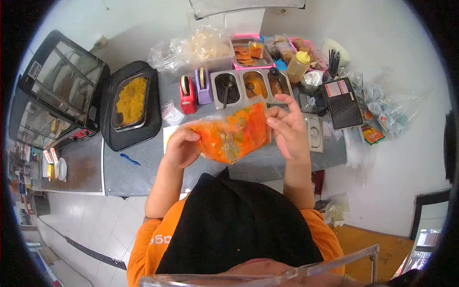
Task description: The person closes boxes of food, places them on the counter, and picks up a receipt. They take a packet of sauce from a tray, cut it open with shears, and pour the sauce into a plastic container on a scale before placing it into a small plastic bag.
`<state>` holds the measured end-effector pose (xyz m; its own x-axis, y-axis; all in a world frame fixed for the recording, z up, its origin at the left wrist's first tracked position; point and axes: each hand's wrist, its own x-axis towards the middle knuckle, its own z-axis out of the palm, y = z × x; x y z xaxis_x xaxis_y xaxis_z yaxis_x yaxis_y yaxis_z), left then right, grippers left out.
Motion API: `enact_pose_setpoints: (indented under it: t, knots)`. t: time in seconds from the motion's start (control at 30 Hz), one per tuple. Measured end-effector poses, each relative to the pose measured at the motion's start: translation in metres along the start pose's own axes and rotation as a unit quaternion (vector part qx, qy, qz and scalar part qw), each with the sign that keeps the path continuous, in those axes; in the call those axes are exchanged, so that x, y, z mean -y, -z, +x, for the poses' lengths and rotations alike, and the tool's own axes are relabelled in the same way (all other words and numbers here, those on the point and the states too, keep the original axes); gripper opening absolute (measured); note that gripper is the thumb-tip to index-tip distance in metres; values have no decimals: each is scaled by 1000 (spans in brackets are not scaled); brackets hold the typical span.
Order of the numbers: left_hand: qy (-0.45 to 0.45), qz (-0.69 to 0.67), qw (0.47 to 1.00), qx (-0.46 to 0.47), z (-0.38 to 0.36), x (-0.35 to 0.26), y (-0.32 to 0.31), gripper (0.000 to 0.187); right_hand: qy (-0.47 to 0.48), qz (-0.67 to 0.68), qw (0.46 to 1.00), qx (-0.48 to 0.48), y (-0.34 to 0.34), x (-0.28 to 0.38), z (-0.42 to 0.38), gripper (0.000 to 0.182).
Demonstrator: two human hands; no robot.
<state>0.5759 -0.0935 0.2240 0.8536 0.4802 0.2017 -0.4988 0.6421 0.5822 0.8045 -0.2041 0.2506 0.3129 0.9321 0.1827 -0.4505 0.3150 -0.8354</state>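
A clear plastic bag (248,126) of orange food with some green pieces hangs between my hands, above the grey table. My left hand (183,146) pinches its left edge, thumb on top. At its right upper edge my right hand (289,125) grips the plastic between thumb and fingers. Just behind the bag stand metal containers (228,88) with dark and brown contents and ladles in them. A red tape dispenser (188,95) and a purple one (203,88) are beyond my left hand.
A black tray (129,107) with yellow food lies left, beside a glass display case (67,86). A blue pen (130,159) is near the front edge. At the right are a tablet (343,103), a yellow-capped bottle (299,67) and plastic-wrapped items (387,112).
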Motion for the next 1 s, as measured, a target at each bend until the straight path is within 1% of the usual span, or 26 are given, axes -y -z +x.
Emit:
enact_pose_setpoints:
  t: [0.03, 0.07, 0.1, 0.2, 0.27, 0.4, 0.43, 0.47, 0.5, 0.53, 0.57, 0.6, 0.63, 0.7, 0.73, 0.77, 0.83, 0.9, 0.93, 1.0]
  knots:
    - [-9, 18, 999, -32, -1, 2, 7, 44, 0, 0, 1000, -1, -2, 3, -1, 50]
    - [-19, 35, 997, -64, -2, 3, 11, 43, 20, -21, 1000, -1, -4, 6, -2, 51]
    - [-18, 35, 997, -64, 0, 2, 8, 43, 42, -41, 998, 0, -6, 7, -3, 51]
    - [0, 46, 995, -87, 2, -3, -1, 42, 47, -37, 998, -3, -11, 10, -2, 51]
    - [-4, 31, 993, -115, 0, -4, 1, 41, 46, -40, 998, -2, -12, 9, 0, 52]
    - [4, 23, 993, -115, -1, -9, 3, 43, 41, -46, 998, -1, -14, 5, 4, 52]
    - [23, 9, 992, -123, -1, -9, 5, 41, 38, -46, 998, 1, -15, 3, 5, 52]
    - [41, -5, 991, -130, -2, -9, 7, 40, 53, -62, 997, -10, -15, 0, 7, 51]
    - [38, -7, 990, -133, -3, -5, 10, 40, 69, -78, 994, -20, -15, -4, 8, 50]
    - [22, -14, 985, -169, -2, 4, 15, 38, 65, -78, 995, -16, -15, -10, 9, 50]
    - [4, -21, 979, -205, -1, 13, 20, 36, 83, -141, 986, -28, -17, -16, 10, 48]
    - [7, -16, 975, -223, 0, 25, 27, 34, 100, -202, 973, -38, -20, -24, 11, 45]
    - [34, -1, 979, -201, -1, 31, 25, 35, 96, -202, 974, -29, -22, -34, 10, 45]
    - [62, -11, 982, -178, -8, 52, 43, 45, 88, -366, 926, 31, -30, -55, 2, 42]
    - [65, -23, 980, -184, -10, 62, 52, 46, 50, -416, 906, 61, -38, -63, -3, 36]
    - [68, -36, 979, -190, -12, 69, 58, 48, 48, -415, 906, 72, -45, -67, -7, 36]
    - [63, -62, 978, -188, -21, 68, 64, 51, -30, -363, 921, 141, -56, -73, -13, 31]
    - [59, -104, 948, -296, -35, 67, 69, 44, -22, -367, 919, 140, -47, -75, -10, 30]
    - [48, -144, 941, -302, -41, 60, 69, 47, -2, -382, 917, 120, -39, -76, -7, 30]
    - [33, -159, 933, -321, -57, 49, 77, 47, 28, -391, 917, 77, -28, -78, -4, 29]
